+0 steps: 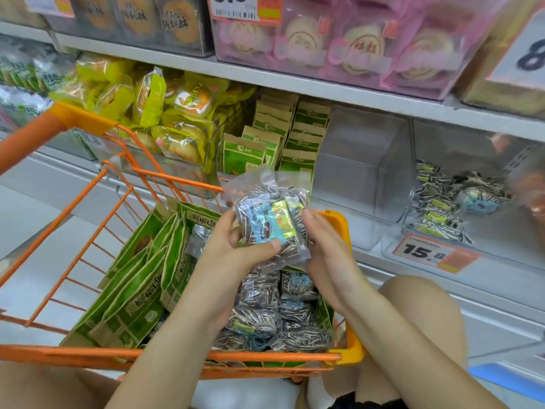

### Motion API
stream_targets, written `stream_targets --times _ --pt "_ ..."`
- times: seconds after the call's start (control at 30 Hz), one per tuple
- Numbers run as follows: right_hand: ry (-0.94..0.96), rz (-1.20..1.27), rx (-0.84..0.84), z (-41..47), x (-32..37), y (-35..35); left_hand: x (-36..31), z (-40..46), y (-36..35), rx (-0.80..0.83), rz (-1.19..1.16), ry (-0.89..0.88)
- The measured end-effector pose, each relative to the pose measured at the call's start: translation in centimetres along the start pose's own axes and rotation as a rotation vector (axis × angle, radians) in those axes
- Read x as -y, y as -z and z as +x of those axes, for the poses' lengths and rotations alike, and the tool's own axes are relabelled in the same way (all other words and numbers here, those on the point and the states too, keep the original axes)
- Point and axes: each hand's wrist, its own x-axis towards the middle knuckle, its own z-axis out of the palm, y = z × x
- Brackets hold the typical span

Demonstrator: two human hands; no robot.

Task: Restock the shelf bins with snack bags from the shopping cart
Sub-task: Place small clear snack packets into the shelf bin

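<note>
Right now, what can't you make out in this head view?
- Bag count in both hands' seed bag stack: overlapping.
- Cart bottom: covered by green bags.
- Orange object at right edge: motion-blurred, cut off.
- Small print on price tag: too small.

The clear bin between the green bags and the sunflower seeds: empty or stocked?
Empty: the clear bin shows only bare walls and floor, nothing inside.

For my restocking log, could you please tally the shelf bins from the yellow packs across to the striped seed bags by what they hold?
Bin of yellow packs: 1
Bin of green paper bags: 1
Empty bin: 1
Bin of striped seed bags: 1
Total: 4
</note>
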Motion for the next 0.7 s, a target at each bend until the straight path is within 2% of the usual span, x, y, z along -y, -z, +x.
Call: stream_targets --times 0.07,0.17,0.3,0.4,0.57,0.7 --pt "0.034 -0.027 0.002 -0.4 0.7 0.6 -0.8 0.4 -1.1 0.013 0.029 -0.054" --pt "0.098 -0.022 -0.016 -1.5 3.2 2.8 -2.1 1.0 -3.6 0.114 0.074 -0.127" --pt "0.119 -0.07 -0.129 -3.8 6.6 8.2 -3.2 1.3 -8.6 0.274 0.167 -0.155" --pt "0.136 -0.14 -0.143 -6.3 8.7 12.4 -3.5 2.2 -12.2 0.323 0.24 -0.185" --pt "0.194 -0.327 -0.215 -10.2 12.1 18.3 -3.9 4.1 -17.4 0.506 0.511 -0.308" --pt "0.136 -0.338 -0.164 -11.0 14.0 21.3 -4.5 5.6 -21.3 0.677 0.647 -0.31"
